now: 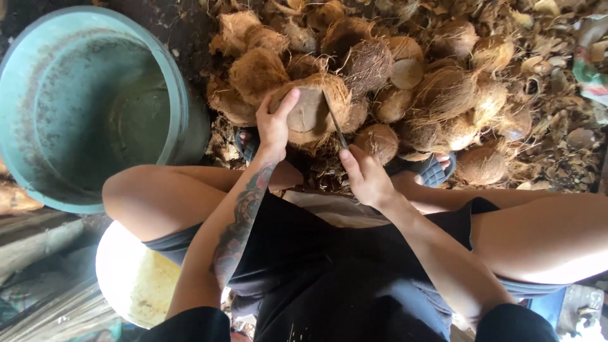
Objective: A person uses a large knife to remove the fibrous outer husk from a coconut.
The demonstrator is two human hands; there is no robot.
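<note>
A: What's nearest the camera?

B: Black shorts and two bare knees; the person sits low. A pale bucket (130, 278) stands by the left thigh.

A: And the hands?

B: Just beyond the knees. The right hand (366, 179) is closed around the handle of a knife (336, 126), whose thin blade runs up and away from the fist. The left hand (275, 123), on a tattooed forearm, is spread and gripping a coconut (310, 114), thumb up along its bare face, fingers round the left side.

A: Where does the coconut sit against the hands?

B: Directly beyond both of them, between the feet. The left hand touches it; the knife's tip meets its right edge, where husk fibre still clings. Its middle is shaved smooth.

A: Anything at the feet?

B: Blue sandals (434, 170), one each side of the coconut.

A: Further out?

B: A heap of husked coconuts (405, 76) just behind the held one. To the left stands a large green tub (38, 82); I cannot tell what it holds. Husk scraps (557, 82) litter the ground at right.
</note>
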